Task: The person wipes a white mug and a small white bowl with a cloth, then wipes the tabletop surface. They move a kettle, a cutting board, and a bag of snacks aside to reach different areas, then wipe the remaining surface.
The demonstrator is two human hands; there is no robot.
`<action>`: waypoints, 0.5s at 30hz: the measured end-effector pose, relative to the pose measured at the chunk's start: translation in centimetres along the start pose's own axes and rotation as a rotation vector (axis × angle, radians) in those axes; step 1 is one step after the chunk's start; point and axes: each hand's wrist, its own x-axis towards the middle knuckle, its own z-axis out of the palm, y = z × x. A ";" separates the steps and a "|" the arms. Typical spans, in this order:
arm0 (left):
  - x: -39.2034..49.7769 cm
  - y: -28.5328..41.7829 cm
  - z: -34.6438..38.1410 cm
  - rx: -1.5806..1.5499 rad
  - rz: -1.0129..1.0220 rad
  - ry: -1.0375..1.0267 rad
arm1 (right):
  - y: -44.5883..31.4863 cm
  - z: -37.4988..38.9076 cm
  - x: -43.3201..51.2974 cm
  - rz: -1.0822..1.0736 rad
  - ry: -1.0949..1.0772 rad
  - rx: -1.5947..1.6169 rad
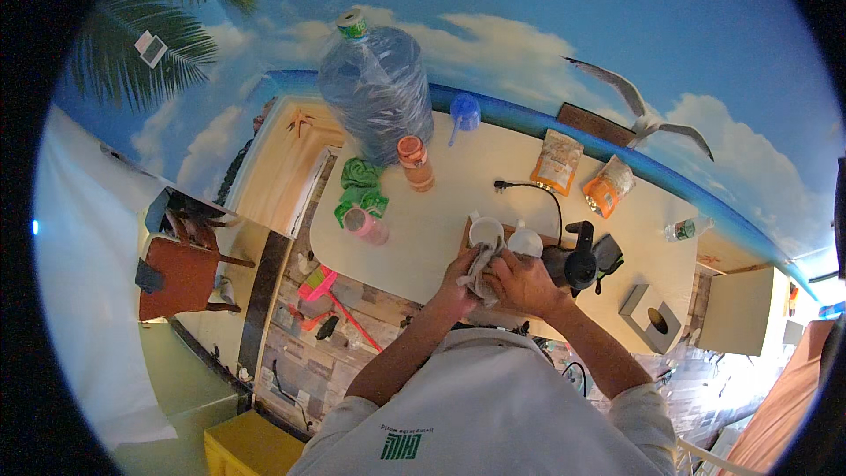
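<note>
In front of my chest, my left hand (461, 279) and my right hand (529, 283) come together over the near side of the table. Both grip a crumpled grey cloth (484, 272) bunched between them. Just beyond the cloth is a white mug (484, 228), partly covered by it; whether the cloth touches the mug I cannot tell. A second white mug (525, 242) stands right beside the first, past my right fingers. Under the mugs shows the edge of a brown wooden tray (468, 233). A black electric kettle (580, 266) is to the right of my right hand.
The cream table (410, 244) also holds a large wrapped water jug (383, 86), an orange bottle (416, 164), a pink cup (367, 226), a green cloth (361, 178), a blue scoop (466, 112), two pouches (558, 160), a black power cord (529, 186) and a tissue box (651, 317).
</note>
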 end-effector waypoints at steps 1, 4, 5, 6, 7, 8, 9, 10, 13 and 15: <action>-0.2 -0.1 1.3 0.030 0.004 0.024 | 0.5 0.8 -0.7 -0.054 0.007 -0.011; 1.4 -1.8 0.4 0.709 0.485 0.203 | 0.1 4.1 -1.1 0.242 0.250 0.258; 1.7 -2.2 -0.7 0.941 0.617 0.201 | -0.8 4.8 -0.6 0.418 0.304 0.400; 1.3 -2.3 -0.9 1.171 0.756 0.236 | -1.8 5.6 0.3 0.567 0.353 0.478; -0.4 -1.0 2.1 1.308 0.783 0.174 | -2.5 6.0 0.8 0.728 0.423 0.547; -1.3 0.3 4.0 1.444 0.826 0.114 | -2.3 7.5 0.7 0.713 0.422 0.552; -1.4 1.4 4.1 1.460 0.945 0.009 | -2.8 7.0 1.4 0.826 0.416 1.070; -1.4 2.0 4.1 1.465 1.050 -0.107 | -3.1 6.3 1.8 1.010 0.474 1.538; -1.9 2.0 4.5 1.216 0.911 -0.144 | -4.4 4.4 2.9 1.116 0.632 1.421; -1.4 1.6 4.4 0.902 0.603 -0.026 | -3.8 5.4 2.5 0.886 0.635 0.793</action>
